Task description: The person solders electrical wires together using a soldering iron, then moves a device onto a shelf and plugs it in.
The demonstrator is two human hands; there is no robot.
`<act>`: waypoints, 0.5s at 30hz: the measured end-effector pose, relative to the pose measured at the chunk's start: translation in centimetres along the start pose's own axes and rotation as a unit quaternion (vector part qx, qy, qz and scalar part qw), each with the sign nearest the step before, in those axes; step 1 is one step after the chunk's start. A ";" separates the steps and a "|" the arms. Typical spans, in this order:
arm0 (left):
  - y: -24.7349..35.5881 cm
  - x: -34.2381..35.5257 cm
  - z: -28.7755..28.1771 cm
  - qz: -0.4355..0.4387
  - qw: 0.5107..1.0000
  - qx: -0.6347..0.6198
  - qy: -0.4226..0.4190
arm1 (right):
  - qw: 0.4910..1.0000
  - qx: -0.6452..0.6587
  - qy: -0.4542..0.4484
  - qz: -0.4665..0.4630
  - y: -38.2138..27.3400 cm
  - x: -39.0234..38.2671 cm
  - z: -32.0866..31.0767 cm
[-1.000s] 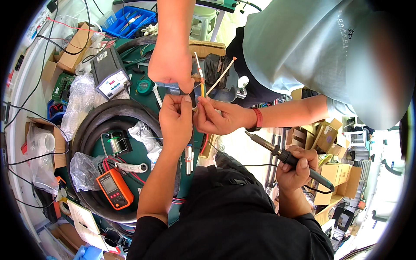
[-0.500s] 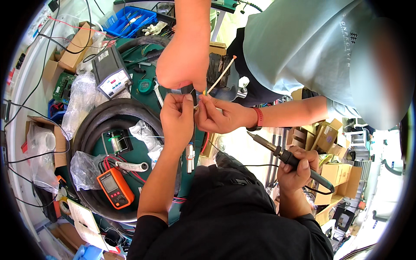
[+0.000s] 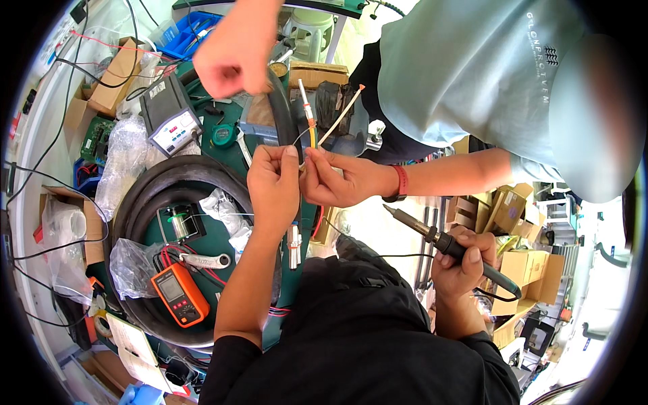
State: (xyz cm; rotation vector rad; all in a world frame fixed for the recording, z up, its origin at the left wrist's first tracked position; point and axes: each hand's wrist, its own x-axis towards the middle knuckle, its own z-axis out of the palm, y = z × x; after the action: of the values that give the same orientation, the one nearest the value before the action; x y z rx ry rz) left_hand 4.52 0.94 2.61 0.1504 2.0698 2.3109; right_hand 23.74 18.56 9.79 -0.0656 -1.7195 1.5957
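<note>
My left hand (image 3: 272, 181) pinches a thin solder wire (image 3: 302, 137), its end curving up past the fingertips. A strand runs back toward my wrist from the solder spool (image 3: 179, 224) on its stand. Touching my fingertips is a co-worker's hand (image 3: 351, 179) with a red wristband, holding a yellow wire (image 3: 312, 137) and a pale wire (image 3: 341, 117) with an orange tip. My right hand (image 3: 466, 262) is closed round a soldering iron (image 3: 449, 245), whose tip points up and left, apart from the wires. The co-worker's other hand (image 3: 236, 57) is raised over the bench.
A thick black cable (image 3: 128, 202) lies coiled on the green bench, with an orange multimeter (image 3: 179, 295) inside its loop. A soldering station (image 3: 172, 115), a green tape measure (image 3: 224, 136) and a wrench (image 3: 244, 148) lie beyond. Cardboard boxes (image 3: 526, 270) stand at right.
The co-worker's raised hand has moved up and left, away from the wires, uncovering the yellow wire and a white-tipped end. My hands have barely moved.
</note>
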 end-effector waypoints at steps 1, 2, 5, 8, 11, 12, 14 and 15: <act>-0.1 0.0 0.0 0.002 1.000 0.001 -0.003 | 1.000 0.002 0.000 0.003 0.0 -0.1 0.0; -0.1 0.0 -0.1 0.004 1.000 0.001 -0.007 | 1.000 0.004 0.000 0.005 0.1 -0.2 -0.1; 0.5 -0.1 -0.2 -0.009 1.000 0.001 -0.006 | 1.000 0.007 -0.003 0.013 -0.1 -0.1 0.2; 0.0 0.0 -0.2 0.000 1.000 0.006 0.001 | 1.000 0.005 -0.006 0.012 -0.2 0.2 0.4; -0.1 0.1 -0.2 -0.015 1.000 -0.008 -0.001 | 1.000 0.000 -0.005 -0.001 -0.2 0.7 0.7; 0.0 0.1 -0.1 -0.012 1.000 -0.006 -0.004 | 1.000 -0.002 -0.004 -0.006 -0.2 1.0 0.8; 0.2 0.1 0.0 -0.005 1.000 -0.001 -0.009 | 1.000 0.011 -0.016 -0.008 0.0 1.6 0.8; 0.1 0.1 0.0 -0.005 1.000 0.001 -0.009 | 1.000 0.019 -0.022 -0.009 0.1 2.0 0.8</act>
State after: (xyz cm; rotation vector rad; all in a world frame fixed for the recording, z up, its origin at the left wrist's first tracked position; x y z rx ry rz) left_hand 4.40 0.92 2.72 0.1599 2.0601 2.2926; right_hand 21.89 18.95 10.73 0.0040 -1.7176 1.6285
